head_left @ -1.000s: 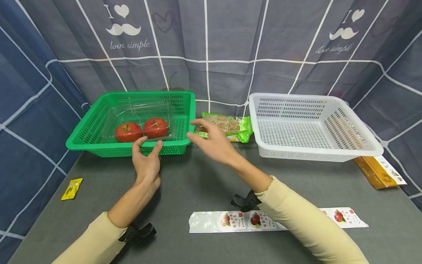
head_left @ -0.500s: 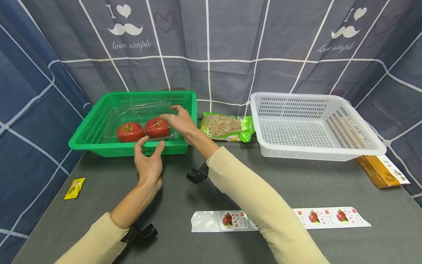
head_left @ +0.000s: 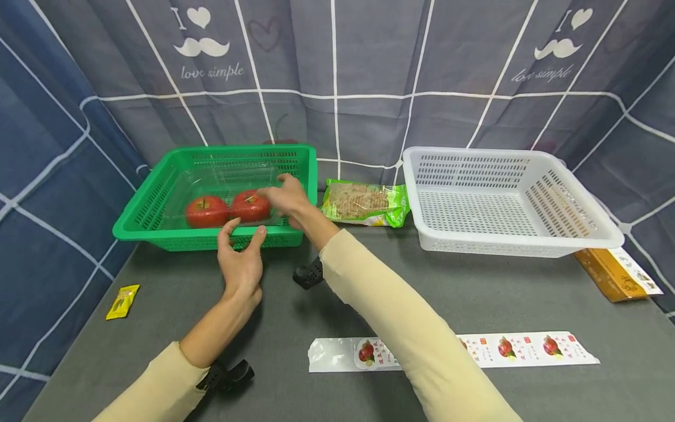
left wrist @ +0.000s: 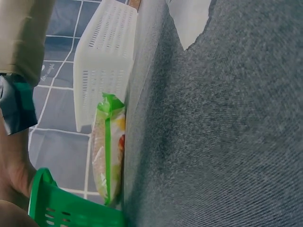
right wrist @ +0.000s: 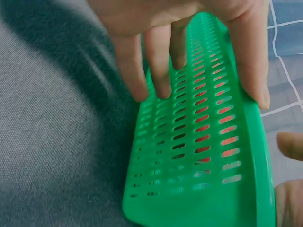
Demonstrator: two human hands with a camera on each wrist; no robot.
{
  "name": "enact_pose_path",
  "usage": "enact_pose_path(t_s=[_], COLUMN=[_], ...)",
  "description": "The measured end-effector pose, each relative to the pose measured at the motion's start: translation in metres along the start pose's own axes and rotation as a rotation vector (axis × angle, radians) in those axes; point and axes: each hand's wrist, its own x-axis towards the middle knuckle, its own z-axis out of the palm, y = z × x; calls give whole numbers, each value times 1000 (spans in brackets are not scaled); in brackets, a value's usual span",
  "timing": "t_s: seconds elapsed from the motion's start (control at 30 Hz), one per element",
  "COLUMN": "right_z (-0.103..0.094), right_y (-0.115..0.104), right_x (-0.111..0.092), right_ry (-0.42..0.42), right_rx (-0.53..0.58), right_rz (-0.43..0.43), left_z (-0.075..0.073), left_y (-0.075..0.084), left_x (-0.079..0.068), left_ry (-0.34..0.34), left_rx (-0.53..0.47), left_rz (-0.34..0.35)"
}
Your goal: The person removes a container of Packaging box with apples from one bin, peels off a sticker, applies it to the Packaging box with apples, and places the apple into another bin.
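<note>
Grid-patterned curtain [head_left: 379,64] backs a grey table [head_left: 285,363]. At centre left, a green basket [head_left: 179,237] holds a clear container [head_left: 221,176]. The left hand [head_left: 240,264], fingers apart, touches the basket's rim; the right hand's [head_left: 291,198] grip is unclear. Inside sit two red apples [head_left: 207,211].

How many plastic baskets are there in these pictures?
2. The green basket is on the left of the head view, with red fruits inside; the white basket is on the right.
</note>
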Motion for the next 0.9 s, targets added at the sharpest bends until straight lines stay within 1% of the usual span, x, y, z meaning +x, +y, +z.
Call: enact_pose_path(t_s=[0.13,0.23,0.37,0.47,0.53,0.7,0.9], right_z=[1,2,2,1,1,-2,-6], right_y=[-1,-1,-1,-2,-2,-2,-4], right_x=[0,1,1,1,1,2,3], right_ry=[1,-17,-61,-65,-61,-91,-144], right_rx=[90,137,126,77,73,123,149], right_rz=[67,101,96,82,78,102,123], left_z=[1,2,2,1,1,0,0], left_y=[-2,-3,-4,-4,-3,-4,-4], left_x=[-1,-1,0,0,0,1,1], left_ry=[7,10,18,21,19,22,26], left_rx=[5,-3,-14,-13,-11,-9,11], left_rz=[-5,-7,-1,5,8,5,-2])
